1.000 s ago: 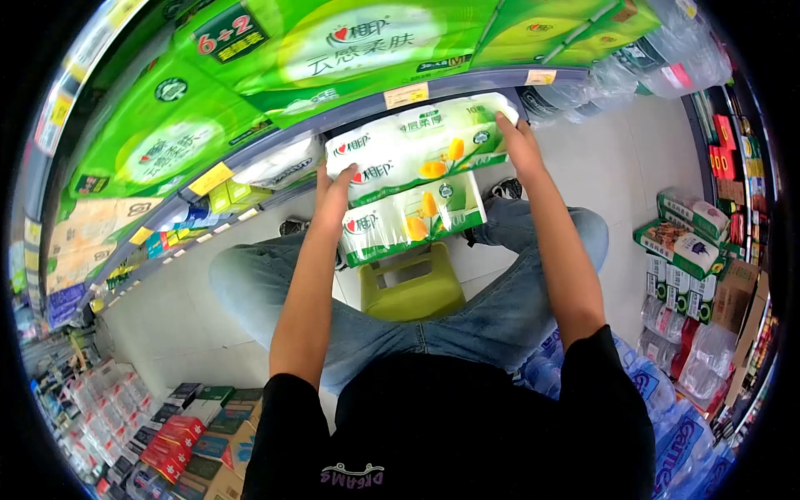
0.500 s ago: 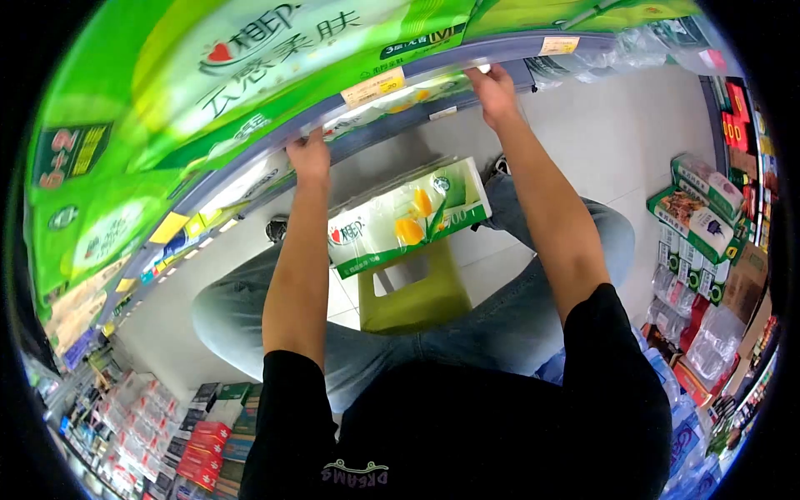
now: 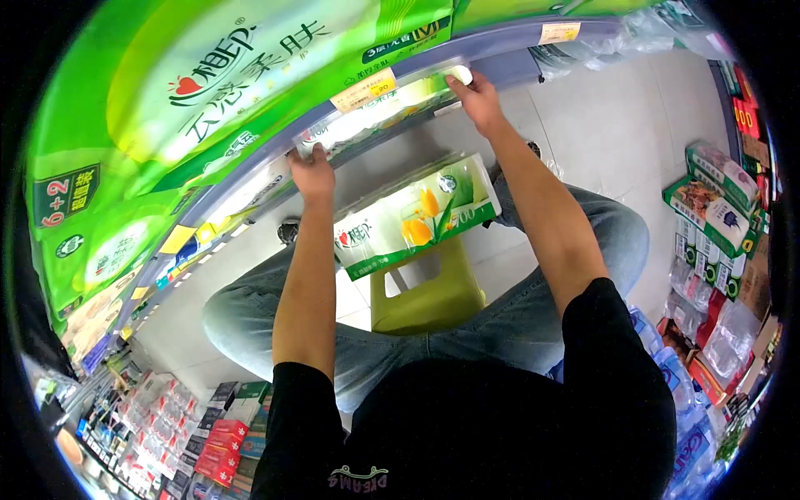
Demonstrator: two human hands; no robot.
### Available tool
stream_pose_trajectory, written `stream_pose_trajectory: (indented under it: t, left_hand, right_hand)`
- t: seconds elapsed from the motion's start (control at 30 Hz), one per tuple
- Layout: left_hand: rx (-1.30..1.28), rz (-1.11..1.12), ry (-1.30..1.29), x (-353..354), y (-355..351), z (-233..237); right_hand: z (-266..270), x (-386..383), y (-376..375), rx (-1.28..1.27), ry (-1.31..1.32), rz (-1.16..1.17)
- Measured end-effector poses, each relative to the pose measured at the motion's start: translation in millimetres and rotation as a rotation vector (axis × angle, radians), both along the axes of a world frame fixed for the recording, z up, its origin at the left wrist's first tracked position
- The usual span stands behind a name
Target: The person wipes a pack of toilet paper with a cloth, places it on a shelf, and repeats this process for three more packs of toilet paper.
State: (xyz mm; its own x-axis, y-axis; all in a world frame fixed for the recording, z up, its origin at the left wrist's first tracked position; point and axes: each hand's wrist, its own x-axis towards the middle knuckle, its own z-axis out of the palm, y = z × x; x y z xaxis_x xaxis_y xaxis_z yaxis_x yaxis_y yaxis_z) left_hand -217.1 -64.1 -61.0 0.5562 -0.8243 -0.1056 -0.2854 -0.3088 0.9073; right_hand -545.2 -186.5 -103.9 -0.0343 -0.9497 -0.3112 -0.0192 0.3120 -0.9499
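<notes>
Both my hands hold the ends of a long white-and-green paper roll pack (image 3: 392,110) in the low shelf space below the price rail. My left hand (image 3: 313,177) grips its left end, thumb up against the front. At the right end my right hand (image 3: 477,102) has its fingers closed round the corner. The back of this pack is hidden under the shelf. Another long paper roll pack (image 3: 414,218), printed with yellow tulips, rests on a green plastic stool (image 3: 429,304) between my knees.
Large green paper packs (image 3: 250,75) fill the shelf above, behind a grey rail with a price tag (image 3: 363,90). Boxes (image 3: 708,212) stand stacked on the right. Red cartons (image 3: 223,450) sit at lower left, and wrapped bottles (image 3: 687,433) at lower right.
Between my hands, the pack has come further out from under the shelf towards me, showing more of its front. The tulip pack stays on the stool, and the view has shifted slightly.
</notes>
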Motion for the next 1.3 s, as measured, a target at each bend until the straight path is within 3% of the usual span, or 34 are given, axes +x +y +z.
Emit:
stream_pose_trajectory:
  t: [0.07, 0.2, 0.3, 0.33, 0.43, 0.53, 0.6, 0.67, 0.73, 0.8, 0.9, 0.93, 1.03, 1.07, 1.1, 1.17, 1.2, 1.3]
  left_hand:
    - [0.025, -0.062, -0.113, 27, 2, -48]
    - [0.223, -0.157, -0.171, 30, 13, -13]
    - [0.397, -0.166, -0.229, 26, 45, 11]
    - [0.362, -0.154, -0.295, 27, 66, 9]
    - [0.406, -0.052, -0.313, 29, 133, 0]
    - [0.784, 0.266, 0.262, 41, 179, -71]
    - [0.736, 0.201, 0.356, 37, 177, -95]
    - [0.725, -0.013, 0.172, 19, 180, -67]
    - [0.784, 0.015, 0.143, 4, 176, -31]
    - [0.757, -0.011, 0.285, 10, 181, -38]
    - [0.689, 0.028, 0.35, 12, 177, -31]
    - [0.705, 0.012, 0.343, -8, 170, 44]
    - [0.392, 0.13, 0.38, -11, 174, 49]
    - [0.226, 0.27, 0.618, -22, 172, 96]
    - [0.151, 0.251, 0.699, -5, 173, 72]
    - [0.162, 0.228, 0.719, -2, 168, 81]
    - [0.124, 0.22, 0.759, -6, 166, 87]
    - [0.015, 0.205, 0.789, -27, 138, 107]
  right_hand:
    - [29, 4, 2, 0.009, 0.154, 0.036]
    - [70, 2, 4, 0.045, 0.531, 0.223]
    - [43, -8, 6, 0.079, 0.762, 0.342]
    - [44, -12, 14, 0.197, 0.875, 0.386]
    - [43, -35, 53, 0.224, 0.858, 0.51]
    - [56, -33, 112, 0.523, 0.804, 0.454]
    - [31, -30, 125, 0.616, 0.59, 0.456]
    - [45, -24, 140, 0.622, 0.598, 0.494]
    - [106, -4, 155, 0.516, 0.848, 0.535]
    - [91, -12, 157, 0.533, 0.791, 0.502]
    - [108, -16, 149, 0.515, 0.737, 0.529]
    - [115, -19, 153, 0.519, 0.731, 0.546]
    - [140, -27, 149, 0.452, 0.678, 0.309]
    - [163, -32, 147, 0.447, 0.484, 0.159]
    - [183, -36, 144, 0.444, 0.302, 0.12]
    - [206, -43, 145, 0.443, -0.065, 0.039]
    - [204, -33, 145, 0.38, -0.143, -0.111]
    - [189, -20, 140, 0.143, 0.113, -0.099]
